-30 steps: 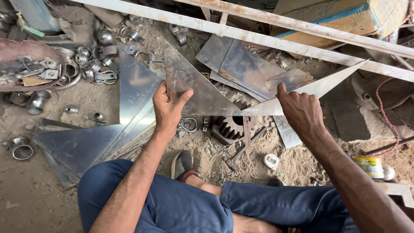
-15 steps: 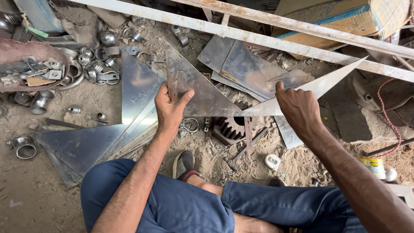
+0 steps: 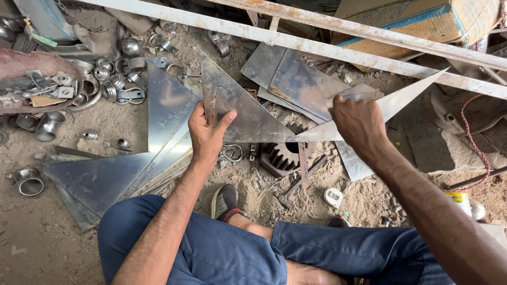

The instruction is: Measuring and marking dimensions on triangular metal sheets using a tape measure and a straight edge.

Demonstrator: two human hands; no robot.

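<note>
Two hands, the left hand point(image 3: 207, 132) and right hand point(image 3: 359, 124), grip two triangular steel sheets, one dark point(image 3: 237, 108) and one pale point(image 3: 391, 103), with one toothed gear point(image 3: 277, 158) and one shackle point(image 3: 231, 153) below between them.

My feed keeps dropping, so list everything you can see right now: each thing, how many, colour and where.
triangular metal sheet: one, dull grey, centre, held up by both hands
long pointed metal sheet: one, pale grey, right of centre, under the right hand
flat sheets: several, blue-grey, stacked on the ground at left
flat plates: several, grey, on the ground at top centre
gear: one, rusty dark, ground at centre
pipe clamps and rings: many, silvery, upper left
frame bars: two, whitish with rust, across the top
cardboard box: one, brown, top right
shoe: one, grey, bottom centre
trousers: blue, bottom
left hand: fingers grip the triangular sheet
right hand: grips the sheets' right side
</note>
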